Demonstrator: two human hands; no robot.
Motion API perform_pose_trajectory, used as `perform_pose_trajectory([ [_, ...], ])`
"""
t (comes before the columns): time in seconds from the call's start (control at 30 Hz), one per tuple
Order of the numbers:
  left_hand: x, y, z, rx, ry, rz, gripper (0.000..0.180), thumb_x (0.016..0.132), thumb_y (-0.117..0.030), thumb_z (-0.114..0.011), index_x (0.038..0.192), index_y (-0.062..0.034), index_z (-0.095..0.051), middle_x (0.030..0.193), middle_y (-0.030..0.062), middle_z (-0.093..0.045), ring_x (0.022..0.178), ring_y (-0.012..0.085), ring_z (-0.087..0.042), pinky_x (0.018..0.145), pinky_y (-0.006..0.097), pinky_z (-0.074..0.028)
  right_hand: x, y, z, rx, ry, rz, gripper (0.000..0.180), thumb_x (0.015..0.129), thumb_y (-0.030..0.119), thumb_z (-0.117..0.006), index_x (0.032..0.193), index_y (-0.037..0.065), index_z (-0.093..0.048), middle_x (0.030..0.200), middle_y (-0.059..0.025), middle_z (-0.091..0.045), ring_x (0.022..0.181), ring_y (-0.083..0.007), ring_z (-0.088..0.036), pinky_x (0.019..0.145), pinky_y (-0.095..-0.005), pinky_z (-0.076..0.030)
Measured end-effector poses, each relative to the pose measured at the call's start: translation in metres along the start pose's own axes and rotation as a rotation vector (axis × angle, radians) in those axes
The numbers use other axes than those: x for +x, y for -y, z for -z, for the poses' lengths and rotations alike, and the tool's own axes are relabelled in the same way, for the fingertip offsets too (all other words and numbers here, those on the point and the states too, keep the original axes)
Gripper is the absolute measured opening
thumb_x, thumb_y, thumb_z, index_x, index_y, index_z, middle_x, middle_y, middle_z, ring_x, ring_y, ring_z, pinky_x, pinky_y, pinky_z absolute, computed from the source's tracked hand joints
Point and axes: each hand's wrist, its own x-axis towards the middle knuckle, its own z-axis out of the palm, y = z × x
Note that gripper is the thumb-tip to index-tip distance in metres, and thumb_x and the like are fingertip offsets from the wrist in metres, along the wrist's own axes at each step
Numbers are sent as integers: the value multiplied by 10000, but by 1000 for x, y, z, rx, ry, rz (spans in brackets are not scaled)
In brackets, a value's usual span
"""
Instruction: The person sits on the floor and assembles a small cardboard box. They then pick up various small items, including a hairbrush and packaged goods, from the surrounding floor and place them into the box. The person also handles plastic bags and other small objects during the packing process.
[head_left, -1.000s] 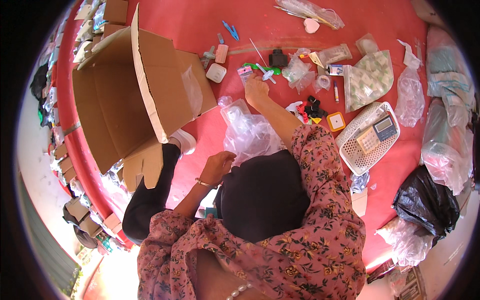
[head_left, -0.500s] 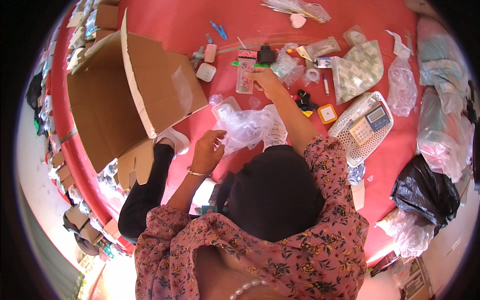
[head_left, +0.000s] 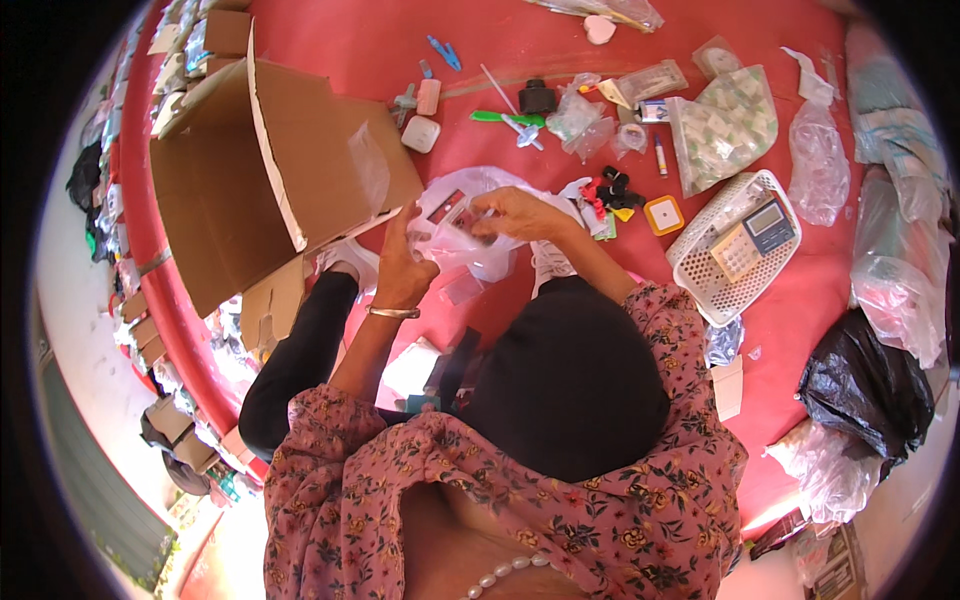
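Observation:
A thin clear plastic bag [head_left: 492,262] lies bunched between my hands, in front of my knees. My left hand [head_left: 403,270] grips the bag's left side, fingers pointing up and thumb toward the plastic. From the right, my right hand [head_left: 515,214] reaches over the bag's mouth with bent fingers, holding a small clear packet [head_left: 460,217]. A dark red flat piece [head_left: 446,206] shows at the bag's mouth beside the packet. Folds of plastic partly hide what lies inside.
An open cardboard box [head_left: 330,160] stands close on my left. On the red floor lie a white basket [head_left: 742,245] with a calculator [head_left: 768,225], a zip bag of small packets [head_left: 725,130], a yellow-framed square [head_left: 663,215], a green strip [head_left: 505,118] and a black bottle [head_left: 537,97].
My right hand has brought the clear packet from the green strip back to the plastic bag. My left hand has moved up against the bag. Black and red items beside my right forearm show more.

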Motion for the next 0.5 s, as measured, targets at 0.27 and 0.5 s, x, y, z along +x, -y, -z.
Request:
perform_pose_trajectory([
  [0.27, 6, 33, 4, 175, 4, -79, 743, 555, 88, -506, 1274, -20, -355, 1202, 177, -462, 1015, 301, -520, 880, 336, -413, 11, -39, -26, -761, -296, 7, 132, 763, 113, -526, 885, 65, -539, 782, -128, -585, 756, -286, -597, 642, -382, -464],
  [0.5, 9, 30, 9, 72, -67, 39, 770, 562, 118, -495, 1300, -8, -316, 1246, 165, -439, 1061, 258, -503, 875, 306, -422, 13, -40, -39, -983, 31, 192, 122, 765, 102, -480, 866, 67, -539, 775, -104, -592, 714, -274, -612, 597, -385, -483],
])
